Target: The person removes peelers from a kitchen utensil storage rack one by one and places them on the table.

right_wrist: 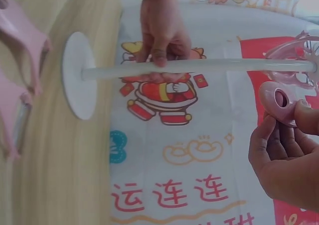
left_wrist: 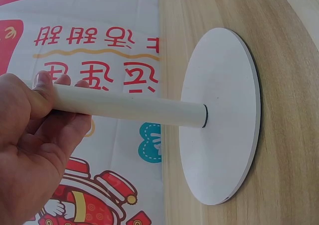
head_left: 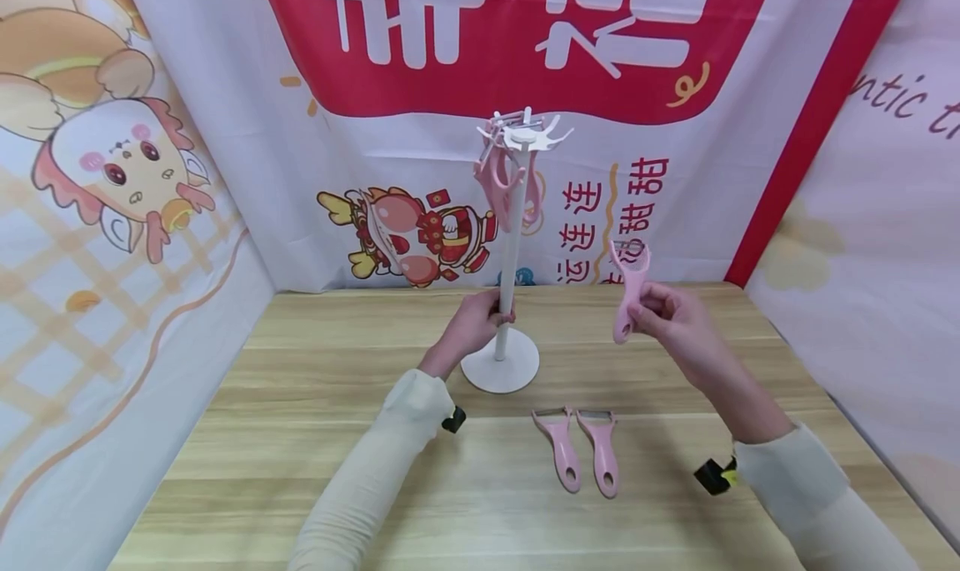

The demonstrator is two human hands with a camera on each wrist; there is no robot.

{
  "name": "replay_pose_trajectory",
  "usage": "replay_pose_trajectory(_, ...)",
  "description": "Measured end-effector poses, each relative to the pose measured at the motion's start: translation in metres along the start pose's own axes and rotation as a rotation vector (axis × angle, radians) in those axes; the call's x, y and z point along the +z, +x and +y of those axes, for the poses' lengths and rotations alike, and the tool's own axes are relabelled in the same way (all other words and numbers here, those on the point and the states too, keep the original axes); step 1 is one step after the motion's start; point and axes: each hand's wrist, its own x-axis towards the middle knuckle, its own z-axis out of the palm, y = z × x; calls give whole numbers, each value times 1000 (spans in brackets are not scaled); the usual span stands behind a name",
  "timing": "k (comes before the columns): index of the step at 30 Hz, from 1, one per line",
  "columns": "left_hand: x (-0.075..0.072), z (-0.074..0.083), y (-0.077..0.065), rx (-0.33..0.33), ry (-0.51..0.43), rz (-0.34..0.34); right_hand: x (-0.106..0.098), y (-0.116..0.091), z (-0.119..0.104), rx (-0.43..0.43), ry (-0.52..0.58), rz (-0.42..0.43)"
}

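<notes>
My left hand (head_left: pixel 480 319) grips the white pole (head_left: pixel 509 275) of an upright stand, low down above its round white base (head_left: pixel 501 375). Several pink peelers (head_left: pixel 495 183) hang from the hooks (head_left: pixel 555 133) at the stand's top; they overlap, so I cannot tell them all apart. To the right of the stand, my right hand (head_left: pixel 678 329) pinches another pink peeler (head_left: pixel 632 292) by its handle, blade end up. In the right wrist view the holed handle end of this peeler (right_wrist: pixel 277 101) shows between thumb and fingers.
Two pink peelers (head_left: pixel 577 450) lie side by side on the wooden table (head_left: pixel 337 471), in front of the base and to its right, handles toward me. A printed cloth (head_left: pixel 420 150) hangs behind the table, with more cloth at both sides.
</notes>
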Motion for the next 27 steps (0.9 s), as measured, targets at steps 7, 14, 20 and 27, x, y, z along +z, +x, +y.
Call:
replay_pose_trajectory(7,1,0,0,2,-4,4,-5,-18,18,69,-68,-28)
replay_pose_trajectory(14,0,0,0,-1,5,3,-6,-33,37,136,-97,-61)
replay_pose_trajectory(20,0,2,0,7,12,4,-6,-43,52,229,-116,-79)
replay_pose_trajectory(27,0,0,0,-3,10,2,-9,-52,67,295,-113,-128)
